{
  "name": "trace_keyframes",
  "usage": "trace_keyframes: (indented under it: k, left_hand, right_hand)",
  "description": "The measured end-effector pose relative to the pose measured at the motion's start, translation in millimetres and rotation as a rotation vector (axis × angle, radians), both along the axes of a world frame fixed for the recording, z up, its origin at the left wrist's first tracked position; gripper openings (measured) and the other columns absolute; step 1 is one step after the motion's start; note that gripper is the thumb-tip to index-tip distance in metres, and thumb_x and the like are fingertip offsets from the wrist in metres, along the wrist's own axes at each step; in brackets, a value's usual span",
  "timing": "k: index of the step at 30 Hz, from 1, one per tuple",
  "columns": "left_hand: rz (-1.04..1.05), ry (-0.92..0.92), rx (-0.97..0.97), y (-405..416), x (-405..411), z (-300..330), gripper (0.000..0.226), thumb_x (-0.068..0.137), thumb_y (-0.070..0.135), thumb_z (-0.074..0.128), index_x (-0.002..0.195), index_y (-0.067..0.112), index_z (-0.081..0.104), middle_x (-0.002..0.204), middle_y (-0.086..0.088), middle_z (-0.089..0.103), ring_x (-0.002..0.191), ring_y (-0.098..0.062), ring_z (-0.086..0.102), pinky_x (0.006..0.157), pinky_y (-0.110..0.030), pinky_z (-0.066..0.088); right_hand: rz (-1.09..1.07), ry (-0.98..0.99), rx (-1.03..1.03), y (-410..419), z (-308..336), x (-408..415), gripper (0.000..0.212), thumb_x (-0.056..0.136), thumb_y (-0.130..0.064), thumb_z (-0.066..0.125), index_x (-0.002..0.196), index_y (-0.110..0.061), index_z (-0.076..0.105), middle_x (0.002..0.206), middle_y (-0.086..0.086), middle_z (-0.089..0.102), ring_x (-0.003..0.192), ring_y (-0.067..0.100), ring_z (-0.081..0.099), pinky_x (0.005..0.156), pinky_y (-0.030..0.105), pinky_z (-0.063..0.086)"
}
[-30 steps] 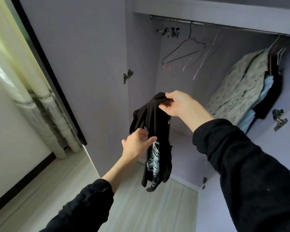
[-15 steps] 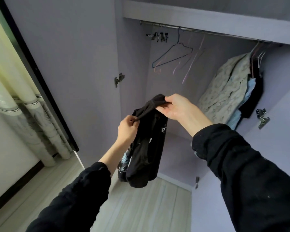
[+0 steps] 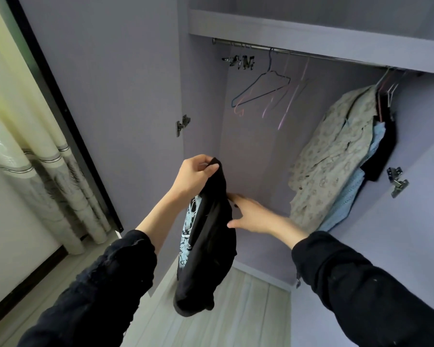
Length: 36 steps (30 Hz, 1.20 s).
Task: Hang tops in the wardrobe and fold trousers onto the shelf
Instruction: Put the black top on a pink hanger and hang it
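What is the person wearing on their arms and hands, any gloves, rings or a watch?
Both arms are in long black sleeves of a soft, slightly fuzzy fabric with small pale specks of lint. The left sleeve and the right sleeve are pushed up, baring the forearms. The left hand and right hand are bare: no gloves, rings or watch show.

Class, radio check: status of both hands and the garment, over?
Left hand grips black top at its upper edge. Right hand open, touching it. Empty hangers ahead, path clear.
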<state>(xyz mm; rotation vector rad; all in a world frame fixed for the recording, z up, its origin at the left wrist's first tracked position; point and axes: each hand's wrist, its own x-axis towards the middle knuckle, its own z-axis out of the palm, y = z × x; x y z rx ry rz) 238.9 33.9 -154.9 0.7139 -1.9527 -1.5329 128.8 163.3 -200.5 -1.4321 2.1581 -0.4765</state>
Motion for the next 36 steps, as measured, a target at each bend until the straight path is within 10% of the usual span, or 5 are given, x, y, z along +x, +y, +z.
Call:
trace_keyframes:
  k: [7,14,20,29,36]
  left_hand:
    - [-0.011,0.019,-0.040,-9,11,12,0.008,0.091,0.005,0.056,0.089,0.009,0.063,0.074,-0.002,0.065,0.056,0.001,0.059,0.062,-0.012,0.048]
    - [0.098,-0.089,-0.093,-25,20,0,0.013,0.083,0.013,0.068,0.095,0.010,0.072,0.090,-0.006,0.072,0.089,-0.019,0.067,0.087,-0.029,0.051]
    - [0.226,-0.224,-0.180,-15,32,-26,0.012,0.086,0.012,0.060,0.091,0.019,0.069,0.072,0.007,0.061,0.079,-0.018,0.062,0.064,-0.018,0.039]
    - [0.043,-0.234,-0.117,24,23,-37,0.028,0.083,0.034,0.068,0.103,0.022,0.053,0.084,0.014,0.059,0.080,-0.004,0.056,0.061,-0.002,0.039]
    - [0.154,-0.257,-0.197,19,17,-47,0.012,0.082,0.003,0.046,0.073,0.009,0.043,0.065,0.000,0.049,0.065,-0.022,0.044,0.048,-0.014,0.033]
  right_hand:
    - [-0.043,0.196,-0.321,-11,2,7,0.014,0.088,-0.012,0.056,0.098,-0.004,0.063,0.107,0.008,0.060,0.098,0.029,0.056,0.082,0.042,0.046]
    - [0.067,0.338,-0.419,-19,25,0,0.019,0.089,-0.009,0.055,0.101,-0.008,0.070,0.113,0.001,0.063,0.099,0.022,0.053,0.090,0.038,0.040]
    - [-0.263,0.158,-0.397,-35,59,-1,0.036,0.089,-0.013,0.048,0.056,-0.014,0.034,0.053,0.001,0.038,0.054,0.017,0.034,0.055,0.032,0.026]
    - [-0.401,0.109,-0.252,-62,87,17,0.043,0.086,-0.016,0.050,0.053,-0.016,0.023,0.052,0.002,0.026,0.050,0.019,0.025,0.048,0.031,0.018]
    - [-0.328,0.078,-0.219,-57,94,12,0.034,0.092,-0.016,0.046,0.062,-0.015,0.030,0.061,0.001,0.033,0.058,0.019,0.032,0.051,0.030,0.022]
